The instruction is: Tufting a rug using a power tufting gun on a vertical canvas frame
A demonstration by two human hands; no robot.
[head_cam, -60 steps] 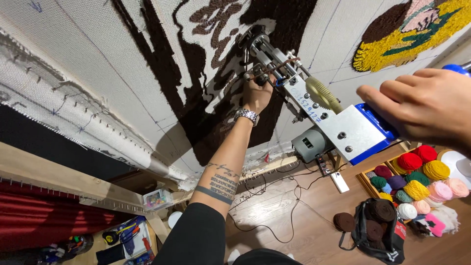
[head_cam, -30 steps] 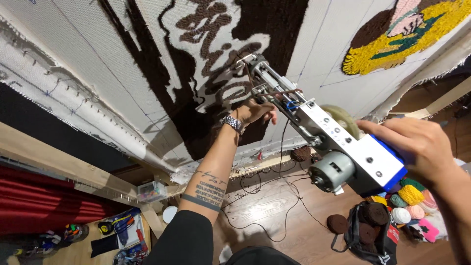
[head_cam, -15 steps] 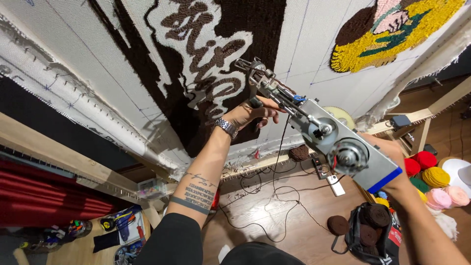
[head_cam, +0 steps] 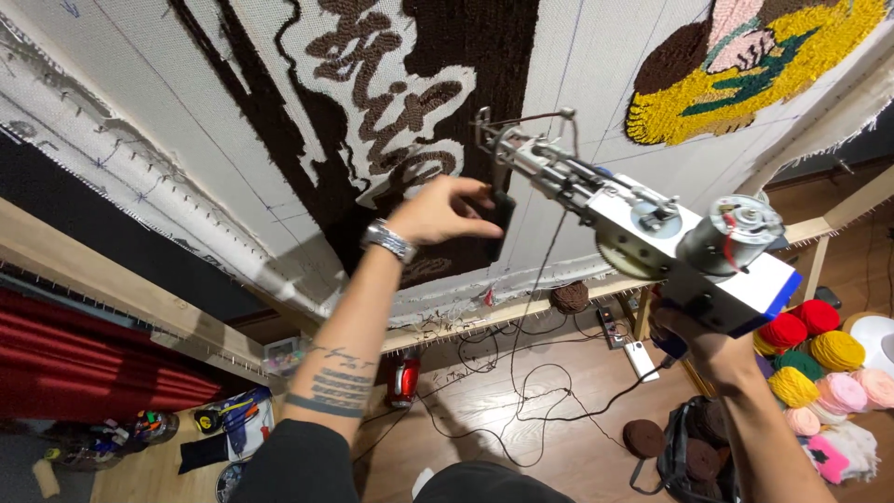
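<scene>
Left hand: the left hand [head_cam: 442, 212] closes its fingers on the black front handle [head_cam: 500, 226] of the tufting gun [head_cam: 643, 237]
Right hand: the right hand [head_cam: 703, 346] grips the gun's rear from below
Gun: its tip is near the stretched cloth [head_cam: 196, 112], by the brown tufted lettering [head_cam: 391, 102]
Room: wooden floor [head_cam: 521, 410], black cable [head_cam: 521, 401], yarn balls [head_cam: 819, 359] at right, red curtain [head_cam: 84, 373] at left

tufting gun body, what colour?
White tufting gun body with a blue rear edge and a bare silver motor on top; it shows best in the head view, the only one.
</scene>
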